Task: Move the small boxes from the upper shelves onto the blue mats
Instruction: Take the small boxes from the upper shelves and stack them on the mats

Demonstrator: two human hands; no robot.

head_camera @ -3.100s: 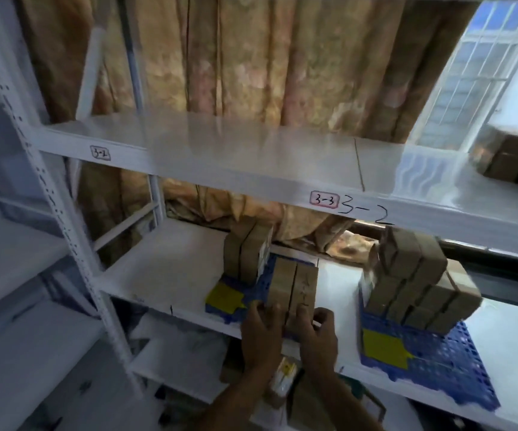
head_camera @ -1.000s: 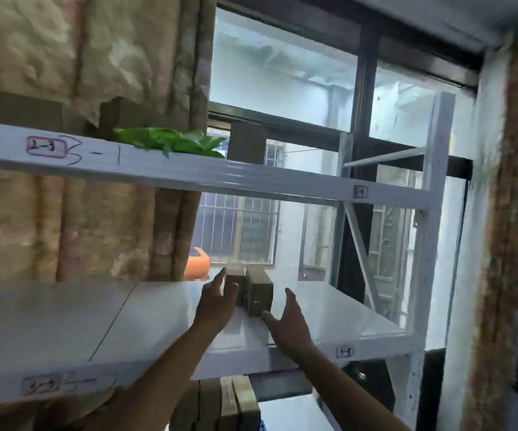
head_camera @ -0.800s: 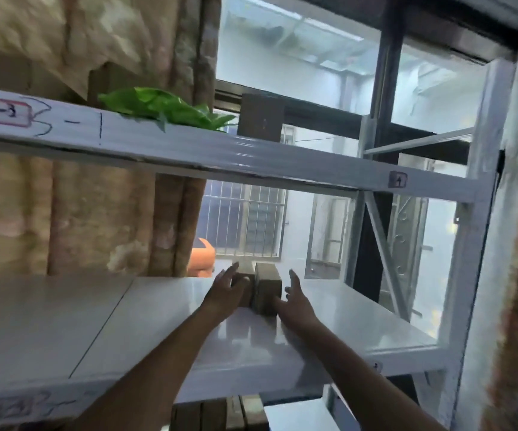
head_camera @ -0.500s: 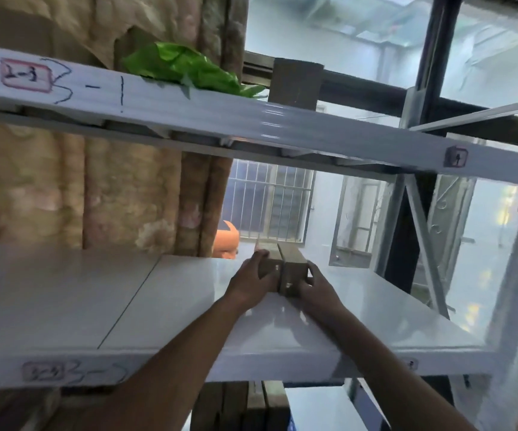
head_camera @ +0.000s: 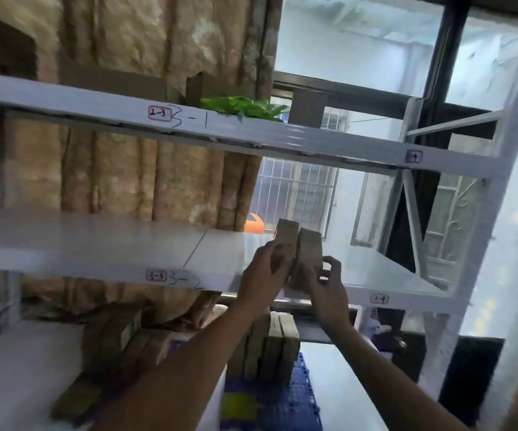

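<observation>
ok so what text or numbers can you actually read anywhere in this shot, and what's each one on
"2-3": red-bordered sticker on the front edge of the upper shelf beam.
"3-1": handwritten in marker beside that sticker.
"3-3", blurred: sticker on the lower shelf edge.
"3-2", partly smeared: marker writing next to it.
Two small tags at the right, and: too blurred to read.
Small boxes in the hands: no legible print.

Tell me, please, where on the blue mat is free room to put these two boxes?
The blue mat is bare in front of the stacked boxes, beside its yellow patch. Its rear is crowded.
</observation>
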